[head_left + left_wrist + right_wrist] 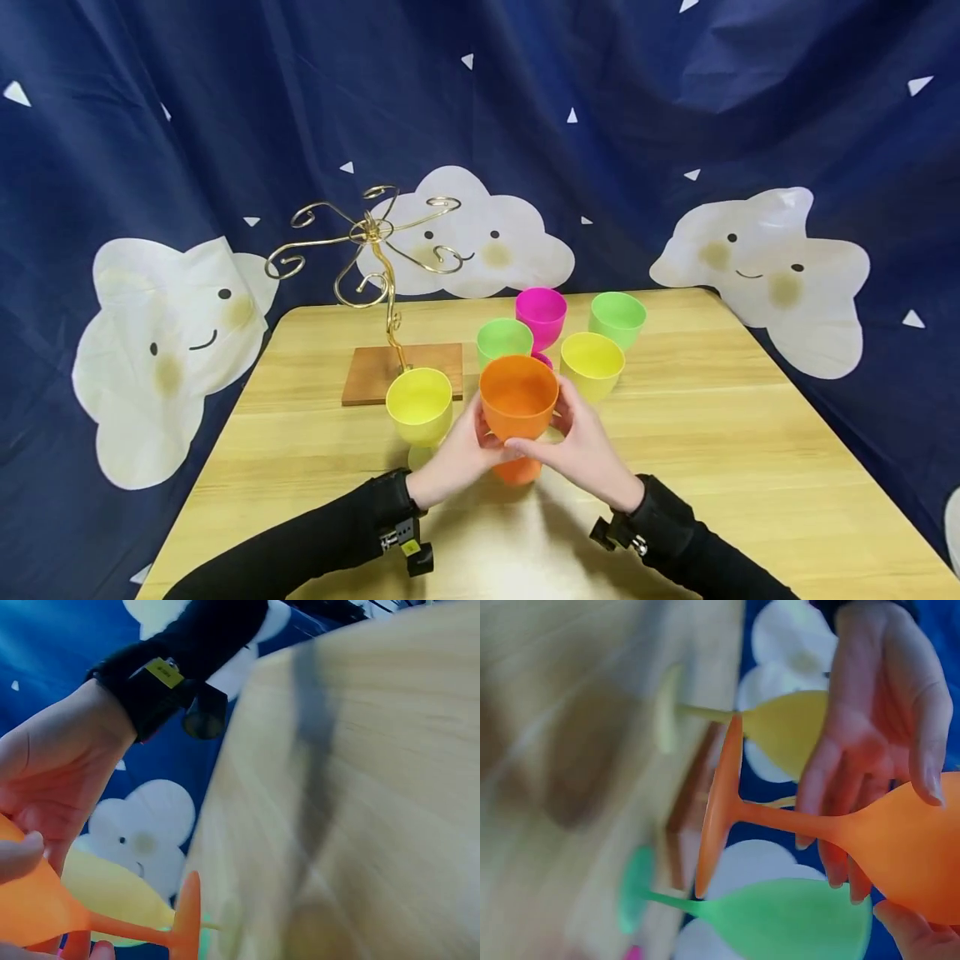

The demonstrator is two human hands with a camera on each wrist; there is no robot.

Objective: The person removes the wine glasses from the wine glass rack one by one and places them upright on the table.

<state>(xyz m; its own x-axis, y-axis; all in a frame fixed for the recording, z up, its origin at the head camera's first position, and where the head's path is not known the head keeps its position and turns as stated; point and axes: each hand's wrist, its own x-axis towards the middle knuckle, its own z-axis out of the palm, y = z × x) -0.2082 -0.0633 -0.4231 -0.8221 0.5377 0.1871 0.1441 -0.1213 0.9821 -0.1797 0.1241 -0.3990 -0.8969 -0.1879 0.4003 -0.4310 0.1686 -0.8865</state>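
Both hands hold an orange plastic goblet (519, 400) upright, its foot raised above the tabletop. My left hand (459, 450) grips its bowl from the left, and in the right wrist view that thumb lies along the orange bowl (911, 840). From the other side my right hand (588, 454) grips the same bowl, its thumb across the near face. Stem and flat foot (721, 806) show plainly in the right wrist view. Just left of the hands stands a yellow goblet (420, 408). Behind the orange one is a green goblet (504, 337), partly hidden.
Further back stand a magenta goblet (541, 312), another green goblet (618, 315) and a second yellow goblet (592, 362). A gold stand with curled arms (372, 232) rises from a brown wooden base (367, 375) at back left. A blue cloud-patterned curtain (622, 108) hangs behind the table.
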